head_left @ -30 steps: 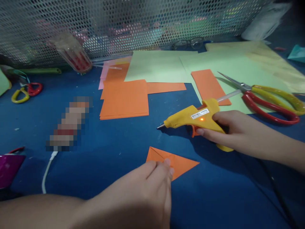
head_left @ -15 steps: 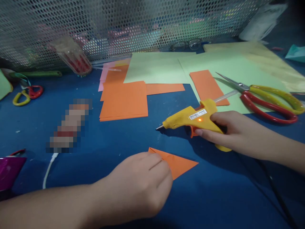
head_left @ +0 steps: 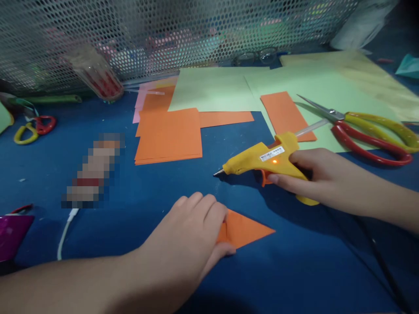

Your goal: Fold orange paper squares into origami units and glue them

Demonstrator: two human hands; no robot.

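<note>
My left hand [head_left: 190,235] rests on a folded orange paper triangle [head_left: 245,229] on the blue table, fingers curled over its left part and thumb under its near edge. My right hand [head_left: 314,176] grips a yellow glue gun [head_left: 265,161] with an orange trigger and a lit indicator. Its nozzle points left, just above the table and a little beyond the triangle.
A stack of orange paper squares [head_left: 168,136] lies behind. Light green sheets [head_left: 216,89], an orange strip [head_left: 286,113] and red-and-yellow scissors [head_left: 369,133] are at right. Small scissors [head_left: 32,128] and a white cable [head_left: 65,233] lie left. A mesh screen [head_left: 163,30] closes the back.
My left hand slid forward over the triangle, covering its left corner, and its fingers curled onto the paper. The glue gun hand barely shifted.
</note>
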